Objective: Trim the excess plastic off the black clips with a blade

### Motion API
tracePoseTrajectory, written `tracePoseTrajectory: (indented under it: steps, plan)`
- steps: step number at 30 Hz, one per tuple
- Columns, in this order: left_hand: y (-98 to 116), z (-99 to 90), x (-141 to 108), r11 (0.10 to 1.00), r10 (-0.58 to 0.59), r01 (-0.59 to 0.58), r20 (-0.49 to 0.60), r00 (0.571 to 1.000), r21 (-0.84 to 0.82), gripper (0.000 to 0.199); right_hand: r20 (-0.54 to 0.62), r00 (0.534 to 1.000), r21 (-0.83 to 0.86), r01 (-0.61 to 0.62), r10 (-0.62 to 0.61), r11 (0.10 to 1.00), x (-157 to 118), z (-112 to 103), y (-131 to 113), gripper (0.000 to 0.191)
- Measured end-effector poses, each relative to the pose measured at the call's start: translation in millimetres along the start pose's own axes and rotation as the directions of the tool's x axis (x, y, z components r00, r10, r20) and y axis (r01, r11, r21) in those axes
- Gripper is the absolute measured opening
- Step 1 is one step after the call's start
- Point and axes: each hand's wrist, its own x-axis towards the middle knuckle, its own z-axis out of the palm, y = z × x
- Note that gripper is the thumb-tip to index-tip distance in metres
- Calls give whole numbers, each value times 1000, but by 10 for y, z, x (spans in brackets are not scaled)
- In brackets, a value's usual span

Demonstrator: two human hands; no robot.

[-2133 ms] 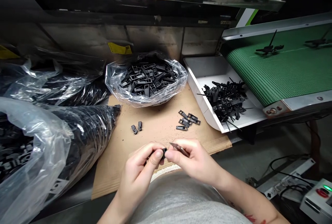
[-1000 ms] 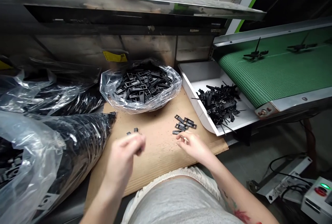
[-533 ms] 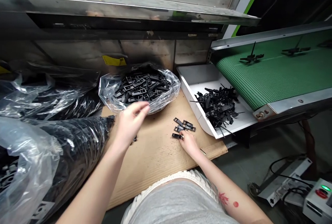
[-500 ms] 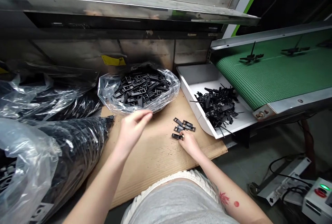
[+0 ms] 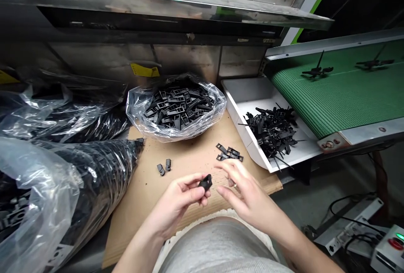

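Note:
Between thumb and fingers, my left hand [image 5: 184,199] grips a black plastic clip [image 5: 205,182] above the cardboard [image 5: 139,218]. My right hand [image 5: 243,188] is just right of it, fingers apart, with nothing seen in them. Beyond my right hand lies a small group of flat black plastic parts [image 5: 229,153]. Two small black pieces [image 5: 164,166] rest on the cardboard past my left hand. Farther back, a clear plastic bag [image 5: 179,136] stands open, full of similar black parts [image 5: 181,104].
At the right a white tray [image 5: 233,108] holds a heap of black moulded pieces [image 5: 274,132]. A green conveyor belt [image 5: 347,92] carries more of them. Filled plastic bags [image 5: 94,188] crowd the left side. A metal shelf [image 5: 176,7] overhangs the back.
My left hand has come down from near the bag and now grips a clip. My right hand has left the flat parts and opened. Two small pieces now show on the cardboard.

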Motion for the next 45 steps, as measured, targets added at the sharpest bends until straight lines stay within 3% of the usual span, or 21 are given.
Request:
tracePoseTrajectory:
  steps: [3,6,8,11,13,15,17,21,23,25,27,37,45]
  plan:
    - [43,63,-104,999,47,-49,-115,992,-13,30,-21,996,-66,-86,85,994,-105,-47,-43,48]
    - [72,137,-180,994,89,-75,-194,977,76,25,-56,998,-56,11,-14,998,-164,-55,-88,36]
    - [78,186,-215,978,184,-151,-245,952,147,19,-152,985,-41,76,-82,996,-178,-41,-108,27]
    - [62,227,-254,935,334,-278,-283,899,222,12,-288,950,-36,118,-123,992,-196,-10,-119,19]
    - [41,226,-277,898,387,-291,-277,880,329,13,-314,941,-20,123,-123,992,-213,8,-124,18]
    - [20,217,-301,805,472,-293,-257,843,516,13,-315,941,-24,124,-126,992,-225,19,-134,18]
    - [9,220,-326,614,634,-367,-160,757,699,11,-341,925,-69,152,-167,986,-224,21,-152,18]
    - [11,266,-358,151,871,-508,129,475,848,14,-422,855,-206,231,-300,951,-194,14,-203,17]
    - [6,288,-364,-7,910,-509,216,354,861,21,-419,848,-253,233,-323,939,-181,12,-231,16]
    - [-10,297,-365,-101,922,-508,273,276,856,27,-406,853,-275,228,-328,934,-178,12,-258,16]
    - [-29,297,-366,-139,918,-515,304,253,846,31,-395,858,-288,223,-328,931,-182,10,-282,16]
    - [-70,285,-392,-182,912,-448,320,255,875,32,-347,884,-326,200,-314,924,-192,-15,-311,19]
    - [-114,258,-363,-224,914,-432,342,217,874,31,-346,904,-326,136,-252,936,-173,59,-273,22]
